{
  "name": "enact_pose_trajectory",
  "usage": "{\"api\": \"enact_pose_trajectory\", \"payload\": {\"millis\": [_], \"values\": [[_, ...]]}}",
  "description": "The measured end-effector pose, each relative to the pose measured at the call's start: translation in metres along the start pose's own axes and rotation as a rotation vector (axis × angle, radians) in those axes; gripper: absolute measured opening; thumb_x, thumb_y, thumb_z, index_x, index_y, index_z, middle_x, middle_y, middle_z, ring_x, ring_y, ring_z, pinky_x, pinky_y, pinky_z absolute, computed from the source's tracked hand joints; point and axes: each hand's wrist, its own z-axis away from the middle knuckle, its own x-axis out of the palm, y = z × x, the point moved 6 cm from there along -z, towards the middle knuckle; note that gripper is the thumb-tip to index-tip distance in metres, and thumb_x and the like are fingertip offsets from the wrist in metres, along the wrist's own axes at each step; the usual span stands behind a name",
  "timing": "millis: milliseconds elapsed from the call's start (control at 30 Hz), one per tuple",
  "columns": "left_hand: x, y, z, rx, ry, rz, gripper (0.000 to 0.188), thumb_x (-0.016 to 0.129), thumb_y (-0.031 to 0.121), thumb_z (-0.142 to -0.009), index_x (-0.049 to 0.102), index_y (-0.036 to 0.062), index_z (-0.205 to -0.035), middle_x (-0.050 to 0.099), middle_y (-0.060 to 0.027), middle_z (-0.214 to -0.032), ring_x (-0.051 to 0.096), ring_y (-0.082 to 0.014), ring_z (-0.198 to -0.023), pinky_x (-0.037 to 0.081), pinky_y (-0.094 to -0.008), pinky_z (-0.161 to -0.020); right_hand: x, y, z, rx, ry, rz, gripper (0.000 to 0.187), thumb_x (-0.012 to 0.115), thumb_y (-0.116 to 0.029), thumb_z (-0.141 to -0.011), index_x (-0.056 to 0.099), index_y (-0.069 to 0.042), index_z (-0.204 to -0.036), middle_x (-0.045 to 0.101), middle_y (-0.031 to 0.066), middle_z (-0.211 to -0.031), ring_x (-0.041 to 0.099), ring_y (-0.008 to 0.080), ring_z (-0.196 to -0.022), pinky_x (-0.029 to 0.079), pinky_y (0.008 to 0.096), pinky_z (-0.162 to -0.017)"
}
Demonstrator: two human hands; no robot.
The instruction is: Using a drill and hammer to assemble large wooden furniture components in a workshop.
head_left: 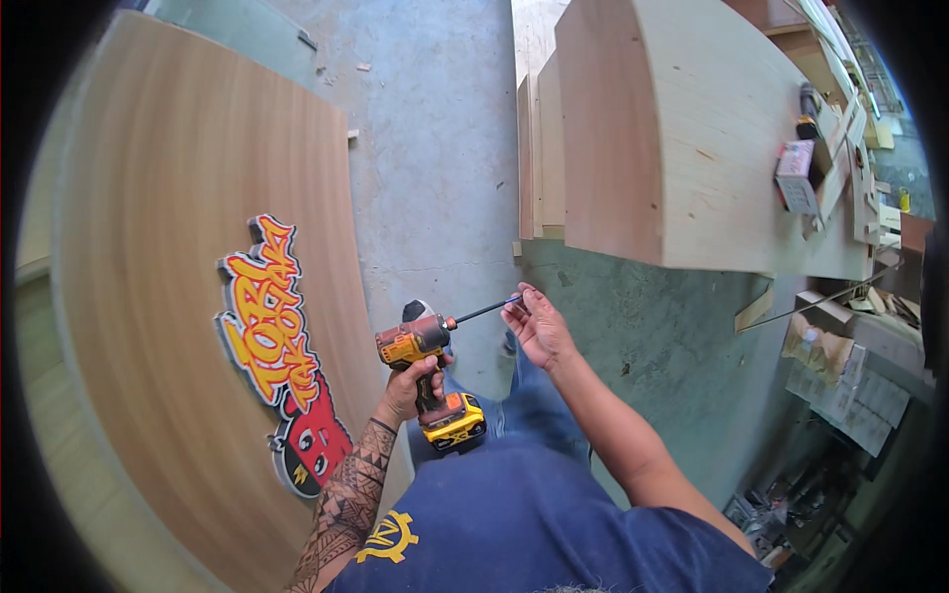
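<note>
My left hand (pixel 403 387) is wrapped round the grip of a yellow and black impact driver (pixel 415 339), held in front of my body. A yellow battery (pixel 455 422) sits at the base of its handle. From the chuck a long dark driver bit (pixel 482 312) points to the right and slightly up. The fingers of my right hand (pixel 537 324) are pinched at the far end of that bit. Whether they also hold a screw there is too small to make out.
To the left stands a large wood-grain panel (pixel 198 178) bearing a colourful cut-out sign (pixel 267 326). At the upper right is a plywood box (pixel 692 148), with a small carton (pixel 797 173) and another power tool (pixel 808 111) on top. Wood offcuts (pixel 870 296) lie at the right.
</note>
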Motion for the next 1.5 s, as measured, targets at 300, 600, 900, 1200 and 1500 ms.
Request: {"api": "enact_pose_trajectory", "payload": {"millis": [300,600,900,1200,1500], "values": [[-0.124,-0.014,-0.214,-0.144,0.069,0.119,0.039,0.064,0.036,-0.095,0.061,0.0019,-0.113,0.052,-0.0001,-0.066,0.053,-0.0117,-0.055,0.050,-0.0293,-0.056,-0.147,0.036,-0.186,0.035,0.360,0.309,0.030,0.063,-0.034,-0.102,0.056,-0.008,-0.114,0.064,0.0068,-0.094,0.065,0.0190,-0.083,0.058,0.0363,-0.080],[-0.162,-0.044,-0.385,-0.210,0.066,-0.034,0.039,0.065,0.040,-0.094,0.063,0.0047,-0.108,0.049,0.0037,-0.065,0.051,-0.0084,-0.053,0.047,-0.0269,-0.055,-0.311,-0.055,-0.371,-0.121,0.677,0.155,0.032,0.062,-0.021,-0.102,0.052,-0.001,-0.125,0.062,0.0126,-0.113,0.066,0.0299,-0.095,0.059,0.0478,-0.091],[-0.157,-0.047,-0.431,-0.247,0.072,-0.097,0.035,0.066,0.036,-0.092,0.064,0.0037,-0.104,0.050,0.0036,-0.063,0.051,-0.0071,-0.051,0.048,-0.0252,-0.051,-0.318,-0.063,-0.384,0.034,0.670,0.385,0.031,0.064,-0.014,-0.100,0.054,-0.004,-0.128,0.063,0.0131,-0.118,0.067,0.0274,-0.103,0.059,0.0470,-0.096],[-0.161,-0.046,-0.444,-0.293,0.069,-0.140,0.034,0.065,0.037,-0.093,0.065,0.0044,-0.103,0.051,0.0042,-0.063,0.051,-0.0061,-0.051,0.048,-0.0255,-0.050,-0.336,-0.064,-0.388,0.158,0.616,0.489,0.032,0.070,-0.021,-0.097,0.058,-0.007,-0.123,0.064,0.0073,-0.116,0.066,0.0238,-0.107,0.058,0.0451,-0.099],[-0.160,-0.058,-0.453,-0.325,0.038,-0.127,0.034,0.064,0.038,-0.093,0.062,0.0056,-0.105,0.049,0.0046,-0.063,0.050,-0.0060,-0.052,0.048,-0.0260,-0.053,-0.351,-0.065,-0.388,0.156,0.597,0.495,0.036,0.070,-0.023,-0.098,0.056,-0.011,-0.128,0.061,0.0042,-0.121,0.065,0.0258,-0.111,0.056,0.0469,-0.100]]}}
